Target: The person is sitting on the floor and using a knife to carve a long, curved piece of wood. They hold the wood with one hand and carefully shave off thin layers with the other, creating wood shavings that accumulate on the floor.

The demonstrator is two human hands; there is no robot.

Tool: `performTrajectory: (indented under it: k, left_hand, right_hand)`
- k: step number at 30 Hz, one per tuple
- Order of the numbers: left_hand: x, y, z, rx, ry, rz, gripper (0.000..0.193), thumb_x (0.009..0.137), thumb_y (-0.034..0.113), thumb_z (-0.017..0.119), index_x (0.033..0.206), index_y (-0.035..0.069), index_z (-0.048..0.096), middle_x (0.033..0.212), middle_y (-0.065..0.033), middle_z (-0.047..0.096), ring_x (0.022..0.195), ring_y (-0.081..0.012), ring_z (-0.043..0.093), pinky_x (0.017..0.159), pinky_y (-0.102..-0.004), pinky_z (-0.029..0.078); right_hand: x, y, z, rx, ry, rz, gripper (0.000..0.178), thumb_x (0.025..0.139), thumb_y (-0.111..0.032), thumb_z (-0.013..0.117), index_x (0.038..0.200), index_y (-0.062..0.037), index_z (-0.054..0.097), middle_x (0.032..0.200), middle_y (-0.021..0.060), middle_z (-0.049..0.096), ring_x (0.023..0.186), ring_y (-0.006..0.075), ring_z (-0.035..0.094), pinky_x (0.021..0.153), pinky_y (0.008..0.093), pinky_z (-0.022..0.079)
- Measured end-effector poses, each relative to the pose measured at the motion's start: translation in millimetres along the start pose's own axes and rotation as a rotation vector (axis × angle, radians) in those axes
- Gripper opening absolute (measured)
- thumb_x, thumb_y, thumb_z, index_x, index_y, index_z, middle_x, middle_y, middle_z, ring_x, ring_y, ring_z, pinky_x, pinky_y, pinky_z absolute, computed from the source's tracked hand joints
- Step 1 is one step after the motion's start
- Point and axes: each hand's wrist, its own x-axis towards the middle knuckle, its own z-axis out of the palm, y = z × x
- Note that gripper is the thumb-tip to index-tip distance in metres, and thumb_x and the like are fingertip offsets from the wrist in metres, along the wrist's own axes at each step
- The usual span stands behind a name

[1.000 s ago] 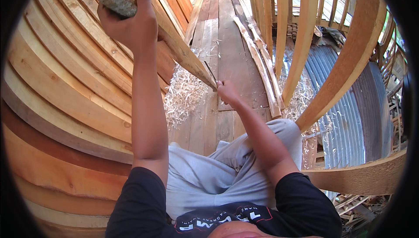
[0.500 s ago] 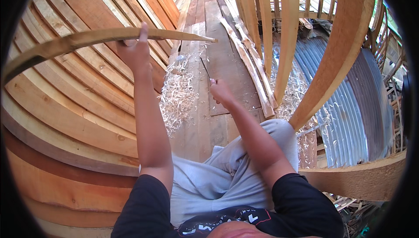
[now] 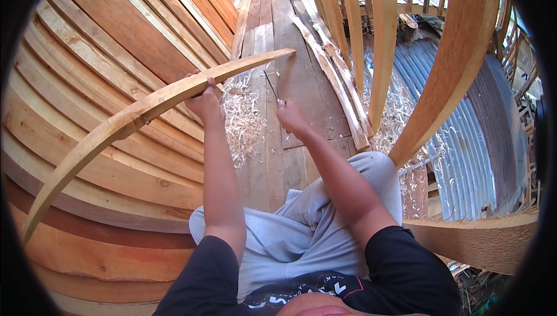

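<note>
A long, pale wooden strip [image 3: 139,110] slants across the left side, its far tip over the plank floor and its near end by the left boards. My left hand [image 3: 206,101] is closed around it past its middle, fingers wrapped over the edge. In my right hand [image 3: 292,117] is a thin-bladed knife [image 3: 270,84], its dark blade pointing forward and slightly left. The fist hides the knife's handle. The blade is below the strip and looks apart from it. Curly wood shavings [image 3: 242,124] lie heaped beneath, between my two hands.
Stacked planks [image 3: 87,159] form a wall on my left. Upright curved timbers [image 3: 449,78] stand on the right, with corrugated metal sheets [image 3: 458,142] beyond them. Two pale peeled poles [image 3: 328,75] lie along the plank floor [image 3: 296,95]. My crossed legs [image 3: 301,217] are close in front.
My left hand has come nearer and to the right, tilting the strip so its near end drops and its far tip rises. The right hand with the knife has barely moved.
</note>
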Motion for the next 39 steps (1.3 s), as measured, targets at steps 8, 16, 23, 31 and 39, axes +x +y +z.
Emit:
performTrajectory:
  k: [8, 16, 23, 31, 39]
  left_hand:
    - [-10.9, 6.0, -10.4, -0.029, -0.042, 0.051, 0.049, 0.085, -0.014, 0.058, 0.127, 0.0, 0.038, 0.127, -0.014, 0.048, 0.116, -0.0238, 0.052, 0.099, -0.0358, 0.051]
    - [-26.3, 1.8, 5.2, -0.133, 0.009, -0.024, 0.05, 0.082, -0.022, 0.051, 0.125, 0.001, 0.041, 0.122, -0.0114, 0.053, 0.106, -0.0181, 0.056, 0.082, -0.0236, 0.055]
    - [-47.7, -29.3, 13.0, -0.158, -0.062, -0.081, 0.05, 0.083, -0.02, 0.052, 0.126, 0.004, 0.039, 0.126, -0.0115, 0.049, 0.111, -0.0198, 0.053, 0.086, -0.0278, 0.054]
    - [-58.1, -77.2, 13.2, -0.192, -0.045, -0.167, 0.047, 0.087, -0.015, 0.053, 0.126, 0.006, 0.038, 0.126, -0.011, 0.048, 0.113, -0.0213, 0.054, 0.089, -0.0313, 0.056]
    - [-56.0, -116.4, 0.7, -0.281, -0.074, -0.312, 0.049, 0.084, -0.021, 0.05, 0.123, 0.008, 0.04, 0.127, -0.0101, 0.049, 0.11, -0.0171, 0.054, 0.084, -0.0245, 0.056]
  right_hand:
    - [-0.6, 1.3, 0.8, 0.005, 0.01, -0.004, 0.037, 0.102, -0.029, 0.04, 0.099, 0.0049, 0.054, 0.077, 0.0174, 0.06, 0.062, 0.0269, 0.059, 0.056, 0.0417, 0.046]
    - [-4.0, -2.5, -0.9, -0.009, 0.004, 0.021, 0.04, 0.102, -0.027, 0.039, 0.097, 0.0082, 0.057, 0.08, 0.0215, 0.063, 0.067, 0.0315, 0.063, 0.061, 0.0445, 0.047]
    - [-4.2, -5.8, -3.6, -0.004, 0.021, 0.035, 0.039, 0.102, -0.027, 0.039, 0.099, 0.0078, 0.056, 0.084, 0.0225, 0.064, 0.068, 0.0309, 0.064, 0.062, 0.0441, 0.049]
    - [5.0, -1.7, -0.3, 0.106, 0.004, 0.094, 0.041, 0.104, -0.029, 0.037, 0.096, 0.007, 0.056, 0.077, 0.0183, 0.062, 0.059, 0.024, 0.061, 0.05, 0.0388, 0.046]
    - [13.1, 2.1, 8.0, 0.332, 0.089, 0.314, 0.042, 0.102, -0.035, 0.046, 0.083, 0.0019, 0.054, 0.069, 0.0091, 0.056, 0.052, 0.0167, 0.053, 0.044, 0.0363, 0.043]
